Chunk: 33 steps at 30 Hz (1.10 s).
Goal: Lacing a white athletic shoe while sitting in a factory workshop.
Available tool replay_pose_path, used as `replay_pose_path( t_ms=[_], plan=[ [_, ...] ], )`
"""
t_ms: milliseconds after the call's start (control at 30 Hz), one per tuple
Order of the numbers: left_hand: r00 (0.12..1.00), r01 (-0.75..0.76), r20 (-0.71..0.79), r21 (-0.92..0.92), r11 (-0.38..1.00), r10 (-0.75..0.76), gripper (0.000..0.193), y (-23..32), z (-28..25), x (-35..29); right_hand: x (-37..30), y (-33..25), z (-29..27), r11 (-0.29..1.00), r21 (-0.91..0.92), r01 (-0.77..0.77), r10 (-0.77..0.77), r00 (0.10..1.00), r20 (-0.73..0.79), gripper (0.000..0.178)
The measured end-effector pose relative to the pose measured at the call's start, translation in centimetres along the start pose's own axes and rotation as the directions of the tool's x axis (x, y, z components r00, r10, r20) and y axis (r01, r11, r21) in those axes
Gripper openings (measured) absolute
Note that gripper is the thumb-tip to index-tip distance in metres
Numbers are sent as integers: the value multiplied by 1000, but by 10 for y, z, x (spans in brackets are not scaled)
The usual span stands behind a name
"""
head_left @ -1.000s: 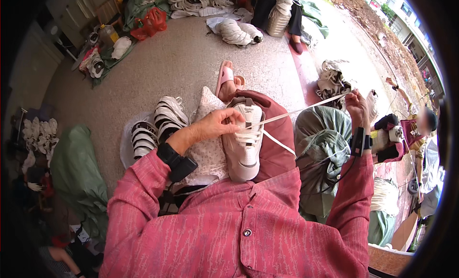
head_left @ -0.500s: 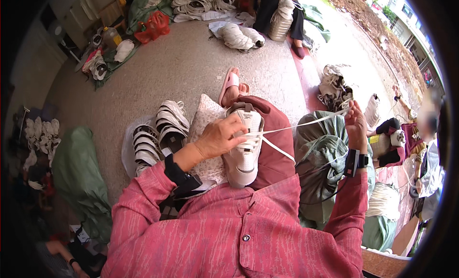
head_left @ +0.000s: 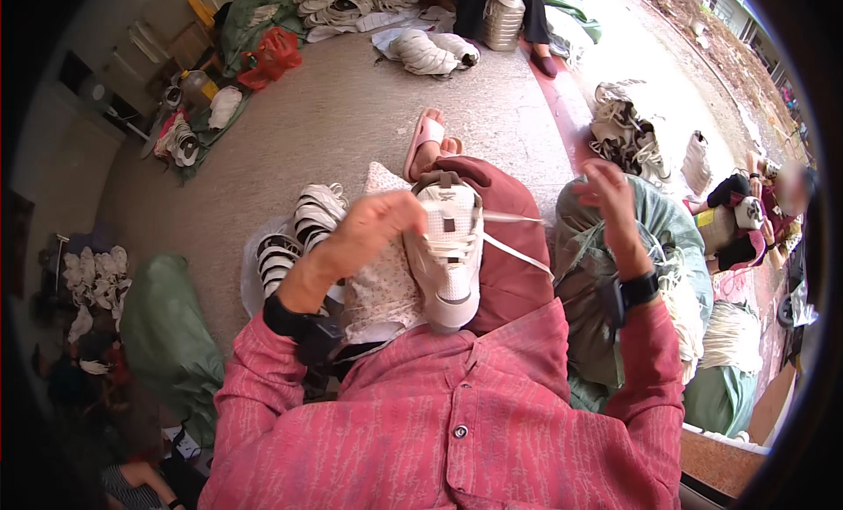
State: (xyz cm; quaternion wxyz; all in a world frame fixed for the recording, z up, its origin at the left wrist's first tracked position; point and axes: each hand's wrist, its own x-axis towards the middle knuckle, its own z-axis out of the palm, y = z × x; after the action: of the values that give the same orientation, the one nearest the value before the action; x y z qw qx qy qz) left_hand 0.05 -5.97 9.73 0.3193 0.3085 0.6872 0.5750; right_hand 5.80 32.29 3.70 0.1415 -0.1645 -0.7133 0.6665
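A white and grey sneaker [head_left: 445, 273] lies on my lap, toe toward me, its lace threaded through the eyelets. Two loose lace ends [head_left: 518, 249] trail right over my dark red trousers, the upper one blurred. Just left of the shoe's collar is my left hand [head_left: 378, 227], its fingers bent and smeared by motion; whether they pinch anything I cannot make out. Apart from the shoe, my right hand [head_left: 610, 201] is raised over a green sack [head_left: 584, 247], blurred, fingers loosely apart with no lace visible in them.
Stacked shoe uppers [head_left: 318, 213] stand left of a patterned cushion [head_left: 378, 290]. A bundle of white laces [head_left: 680, 308] hangs on the sack at right. Another green sack [head_left: 167, 321] stands at left. More shoe piles [head_left: 628, 132] lie beyond, and other people sit nearby.
The lace stretched toward my right hand is now loose beside the shoe. My right hand has moved left, away from its raised place; my left hand has lifted off the laces toward the collar.
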Motion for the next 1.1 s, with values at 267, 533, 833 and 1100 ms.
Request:
replay_pose_path(
  t_ms=[267, 533, 833, 1100],
  plan=[
    [746, -625, -578, -435, 648, 331, 18, 21, -84, -95, -57, -1, 68, 606, -418, 677, -205, 640, 740, 28],
    [591, -804, -744, -515, 297, 312, 13, 10, -137, -187, -63, -39, 29, 691, 678, -250, -46, 921, 386, 30],
    [542, -724, -820, -346, 596, 182, 25, -11, -135, -203, -51, -14, -103, 223, 974, -36, -181, 980, 78, 19],
    [883, 31, -469, 5, 1000, -25, 19, 5, -33, -75, -40, 84, -183, 616, 787, 14, 123, 986, -114, 37]
  ],
)
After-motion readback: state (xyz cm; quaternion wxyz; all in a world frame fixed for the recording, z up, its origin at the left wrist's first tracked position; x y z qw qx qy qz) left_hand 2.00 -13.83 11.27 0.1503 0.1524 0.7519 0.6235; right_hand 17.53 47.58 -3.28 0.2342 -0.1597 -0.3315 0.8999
